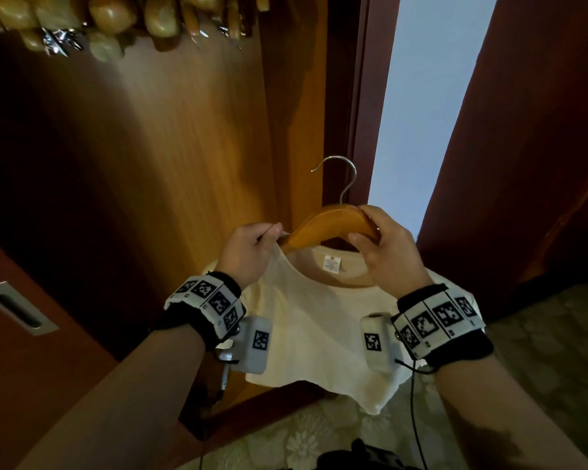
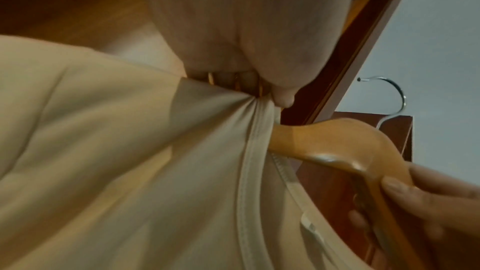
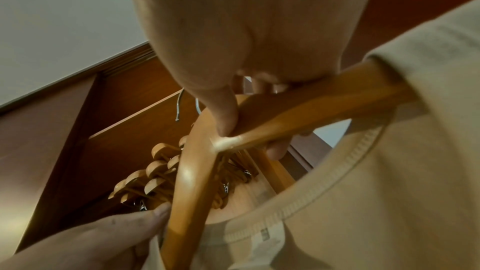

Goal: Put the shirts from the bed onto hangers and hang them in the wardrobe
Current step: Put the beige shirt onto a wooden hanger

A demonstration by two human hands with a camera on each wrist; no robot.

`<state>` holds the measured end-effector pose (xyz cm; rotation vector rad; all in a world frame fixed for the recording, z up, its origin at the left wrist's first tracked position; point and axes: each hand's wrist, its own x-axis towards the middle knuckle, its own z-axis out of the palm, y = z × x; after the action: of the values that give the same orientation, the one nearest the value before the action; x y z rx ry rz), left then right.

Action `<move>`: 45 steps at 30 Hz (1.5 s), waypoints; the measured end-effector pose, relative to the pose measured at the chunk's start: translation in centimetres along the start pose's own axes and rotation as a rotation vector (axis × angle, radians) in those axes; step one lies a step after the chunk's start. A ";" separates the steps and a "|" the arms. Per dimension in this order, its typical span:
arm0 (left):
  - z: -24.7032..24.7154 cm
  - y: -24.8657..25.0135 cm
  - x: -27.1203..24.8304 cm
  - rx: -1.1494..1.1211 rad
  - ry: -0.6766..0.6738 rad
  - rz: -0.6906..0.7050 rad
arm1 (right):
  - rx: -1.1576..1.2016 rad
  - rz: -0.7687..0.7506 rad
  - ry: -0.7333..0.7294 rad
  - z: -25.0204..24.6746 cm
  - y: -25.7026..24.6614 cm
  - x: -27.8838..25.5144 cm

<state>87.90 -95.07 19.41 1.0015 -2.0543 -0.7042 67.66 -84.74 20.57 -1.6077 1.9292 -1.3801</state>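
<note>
A cream shirt (image 1: 316, 320) hangs in front of me below a wooden hanger (image 1: 326, 228) with a metal hook (image 1: 345, 178). My left hand (image 1: 252, 249) pinches the shirt's collar (image 2: 255, 130) at the hanger's left arm. My right hand (image 1: 384, 252) grips the hanger (image 3: 272, 118) near its top, thumb in front, fingers behind. The hanger's right arm sits inside the shirt's neck (image 3: 345, 165). The open wardrobe (image 1: 150, 147) is straight ahead. In the left wrist view the hanger (image 2: 337, 143) pokes out of the collar.
Several empty wooden hangers (image 1: 109, 15) hang from the wardrobe rail above, also in the right wrist view as hangers (image 3: 155, 178). A dark red wardrobe door (image 1: 523, 130) stands open on the right. A drawer front with a metal handle (image 1: 17, 307) is at the lower left. Patterned floor (image 1: 336, 432) lies below.
</note>
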 end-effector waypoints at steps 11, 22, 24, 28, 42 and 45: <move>5.8 5.5 0.2 0.135 -0.169 0.060 | 0.035 -0.009 0.040 -3.8 3.4 -0.4; 8.5 9.0 0.3 0.127 -0.046 0.120 | -0.312 0.014 -0.031 -8.1 10.1 -2.4; 8.4 9.2 0.1 0.129 -0.037 0.107 | -0.320 0.017 -0.030 -8.3 10.6 -2.5; 7.7 9.3 -0.1 0.129 -0.040 0.068 | -0.354 0.058 -0.050 -8.0 10.6 -2.6; 1.3 3.5 -1.5 0.142 -0.114 -0.075 | -0.278 -0.079 0.084 -1.8 6.2 -1.5; -1.4 0.0 -2.6 0.232 -0.160 -0.096 | -0.277 -0.053 0.119 -1.2 5.8 -1.2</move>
<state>90.16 -93.16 19.25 1.2147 -2.2791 -0.6215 63.74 -83.51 16.19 -1.7430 2.2461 -1.3012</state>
